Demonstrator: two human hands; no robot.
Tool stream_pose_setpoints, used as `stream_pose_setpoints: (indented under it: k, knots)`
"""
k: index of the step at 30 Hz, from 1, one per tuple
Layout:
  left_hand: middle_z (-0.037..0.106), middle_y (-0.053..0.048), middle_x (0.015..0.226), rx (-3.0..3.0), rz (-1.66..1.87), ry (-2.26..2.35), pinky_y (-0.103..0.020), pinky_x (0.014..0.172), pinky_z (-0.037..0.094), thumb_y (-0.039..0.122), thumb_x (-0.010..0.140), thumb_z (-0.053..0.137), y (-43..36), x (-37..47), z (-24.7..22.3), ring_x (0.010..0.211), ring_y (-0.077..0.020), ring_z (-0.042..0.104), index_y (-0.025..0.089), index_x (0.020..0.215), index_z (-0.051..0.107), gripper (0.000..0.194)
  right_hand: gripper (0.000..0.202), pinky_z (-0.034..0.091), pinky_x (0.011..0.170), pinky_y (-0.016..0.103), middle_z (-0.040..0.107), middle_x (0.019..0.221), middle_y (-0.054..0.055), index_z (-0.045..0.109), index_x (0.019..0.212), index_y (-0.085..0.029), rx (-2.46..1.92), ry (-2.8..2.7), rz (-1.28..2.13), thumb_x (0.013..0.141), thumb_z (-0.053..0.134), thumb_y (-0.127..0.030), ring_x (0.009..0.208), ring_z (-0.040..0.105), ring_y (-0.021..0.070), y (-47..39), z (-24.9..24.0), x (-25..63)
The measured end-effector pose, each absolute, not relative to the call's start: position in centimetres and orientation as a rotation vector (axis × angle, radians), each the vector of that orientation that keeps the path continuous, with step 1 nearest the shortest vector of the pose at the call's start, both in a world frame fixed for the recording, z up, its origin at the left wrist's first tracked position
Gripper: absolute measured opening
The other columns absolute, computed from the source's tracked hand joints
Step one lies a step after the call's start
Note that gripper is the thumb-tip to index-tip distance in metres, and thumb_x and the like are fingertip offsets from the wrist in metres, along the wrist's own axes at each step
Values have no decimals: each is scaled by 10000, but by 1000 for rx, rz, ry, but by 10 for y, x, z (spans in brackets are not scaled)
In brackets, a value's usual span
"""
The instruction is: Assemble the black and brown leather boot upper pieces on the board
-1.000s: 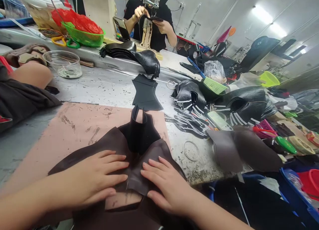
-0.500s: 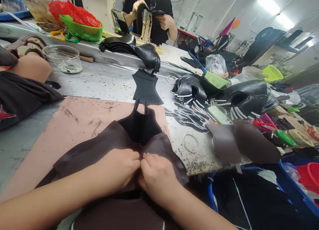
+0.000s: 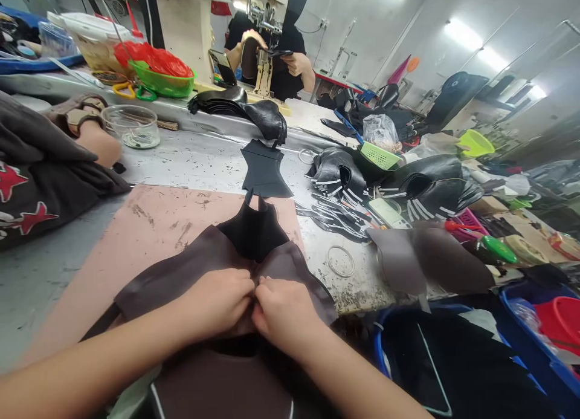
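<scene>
Dark brown leather pieces (image 3: 172,271) joined to a black piece with a loop (image 3: 254,228) lie over the front edge of a pink mat (image 3: 154,216). My left hand (image 3: 226,298) is closed on the brown leather, fingers curled at its middle seam. Right beside it, my right hand (image 3: 278,307) pinches the same leather just across the seam. The knuckles of both hands nearly touch, and the fingertips are partly hidden. Beyond the loop, a flat black cut piece (image 3: 265,168) rests on the metal table (image 3: 194,162).
Black leather bundles with white strips (image 3: 338,174), a white ring (image 3: 341,261) and brown pieces (image 3: 401,259) are to the right. A blue bin (image 3: 383,346) stands below. A person's hand (image 3: 299,65) is at a sewing machine (image 3: 264,74); another person's arm (image 3: 102,147) is at left.
The view has shifted, showing more of the patterned dark clothing at left. My hands keep their closed hold on the leather, with little change between them.
</scene>
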State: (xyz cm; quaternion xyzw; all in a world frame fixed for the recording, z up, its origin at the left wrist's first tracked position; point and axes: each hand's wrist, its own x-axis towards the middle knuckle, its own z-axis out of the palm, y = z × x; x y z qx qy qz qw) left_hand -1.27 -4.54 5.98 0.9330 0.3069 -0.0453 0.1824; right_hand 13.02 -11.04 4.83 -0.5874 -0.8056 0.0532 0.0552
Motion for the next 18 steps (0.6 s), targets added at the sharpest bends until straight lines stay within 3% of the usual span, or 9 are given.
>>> stream_pose_setpoints:
  k: [6, 13, 16, 18]
  knots:
    - [625, -27, 715, 2624, -61, 905, -270, 595, 420, 151, 795, 402, -48, -13, 54, 700, -177, 593, 180, 673, 606, 239, 15, 413, 515, 279, 639, 753, 40, 576, 765, -181, -1881, -2434, 67, 771, 585, -192, 684, 617, 194, -112, 49, 124]
    - [585, -15, 661, 2767, 657, 724, -237, 544, 404, 182, 883, 360, -49, -19, 57, 612, -137, 537, 175, 659, 594, 324, 86, 418, 502, 267, 656, 733, 31, 544, 834, -182, -1982, -2424, 92, 849, 494, -115, 624, 642, 175, -106, 54, 127]
    - [602, -27, 683, 2765, 622, 639, -236, 553, 437, 155, 884, 329, -48, -21, 58, 623, -144, 552, 171, 692, 613, 342, 102, 440, 499, 270, 683, 752, 22, 565, 859, -188, -1972, -2394, 181, 841, 497, -114, 633, 658, 184, -109, 53, 128]
    - [636, -35, 752, 2735, 524, 564, -229, 595, 476, 161, 884, 336, -47, -27, 54, 675, -144, 588, 178, 741, 633, 329, 113, 491, 589, 277, 706, 873, 50, 599, 895, -176, -1856, -2401, 213, 821, 526, -131, 748, 674, 194, -114, 51, 130]
